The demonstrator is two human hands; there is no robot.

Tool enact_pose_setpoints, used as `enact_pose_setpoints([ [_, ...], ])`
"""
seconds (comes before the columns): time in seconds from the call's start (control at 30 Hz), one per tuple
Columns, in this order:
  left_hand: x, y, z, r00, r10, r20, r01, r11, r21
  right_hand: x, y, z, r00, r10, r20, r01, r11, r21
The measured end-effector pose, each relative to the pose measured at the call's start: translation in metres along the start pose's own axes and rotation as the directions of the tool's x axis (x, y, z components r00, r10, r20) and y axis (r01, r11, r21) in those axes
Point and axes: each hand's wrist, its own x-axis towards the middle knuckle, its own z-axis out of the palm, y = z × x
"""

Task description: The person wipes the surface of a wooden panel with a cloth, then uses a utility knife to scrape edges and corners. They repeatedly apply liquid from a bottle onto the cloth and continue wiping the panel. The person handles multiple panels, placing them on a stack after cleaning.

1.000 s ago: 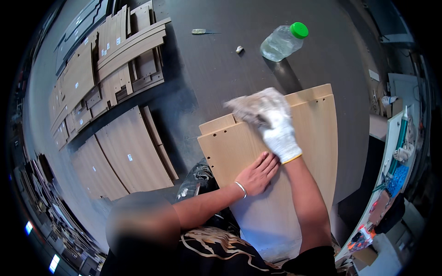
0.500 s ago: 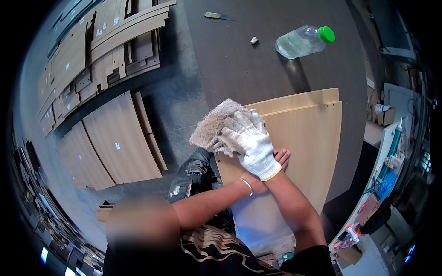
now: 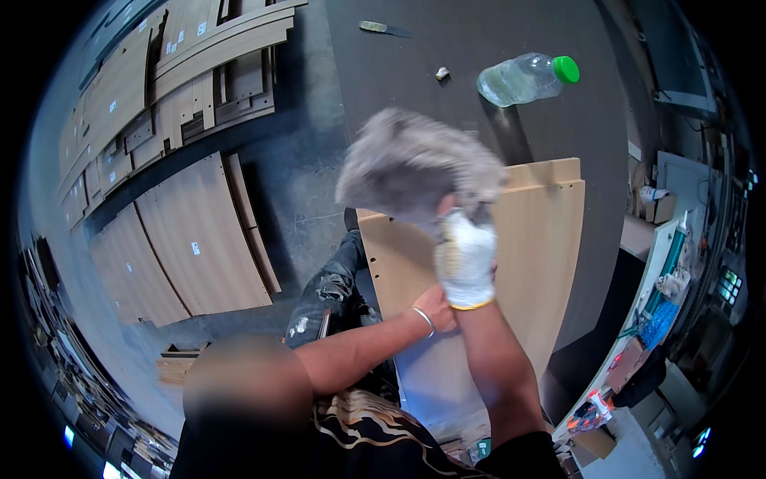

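Observation:
My right hand point(image 3: 466, 259), in a white knit glove with a yellow cuff edge, grips a fluffy grey-brown cloth point(image 3: 415, 164). The cloth is smeared by motion and hangs over the far left part of a light wood panel point(image 3: 535, 255). My bare left hand point(image 3: 437, 308), with a silver bangle at the wrist, rests on the panel beneath the right wrist. Most of its fingers are hidden; a sliver of fingertips shows past the glove. A second light panel point(image 3: 550, 171) peeks out along the far edge. Small dark holes line the top panel's left edge.
On the dark table point(image 3: 431, 36) lie a clear bottle with a green cap point(image 3: 523, 78), a small whitish lump point(image 3: 442, 73) and a knife-like tool point(image 3: 383, 29). Wood panels point(image 3: 187, 239) are stacked on the floor at left. A cluttered shelf point(image 3: 638, 335) stands at right.
My right hand has turned and swung the cloth up and to the right, where it now spreads wider. My left hand stays on the panel, more covered by the glove.

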Motion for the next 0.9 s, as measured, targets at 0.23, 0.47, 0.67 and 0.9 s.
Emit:
enact_pose_setpoints([
  [0.23, 0.005, 0.007, 0.003, 0.989, -0.129, -0.068, 0.116, 0.977, -0.179, -0.022, 0.031, -0.003, 0.902, -0.307, 0.305, 0.257, 0.947, 0.191],
  [0.47, 0.008, 0.001, -0.023, 0.991, -0.040, 0.127, 0.011, 0.974, 0.227, 0.020, -0.005, 0.038, 0.870, -0.317, 0.378, 0.268, 0.947, 0.177],
  [0.67, -0.008, 0.019, -0.004, 0.984, -0.176, -0.023, 0.169, 0.969, -0.180, 0.041, -0.015, 0.040, 0.769, -0.396, 0.502, 0.351, 0.917, 0.187],
  [0.9, 0.022, 0.003, -0.052, 0.816, -0.042, 0.576, 0.179, 0.967, -0.183, 0.059, 0.031, 0.004, 0.623, -0.397, 0.674, 0.369, 0.909, 0.194],
])
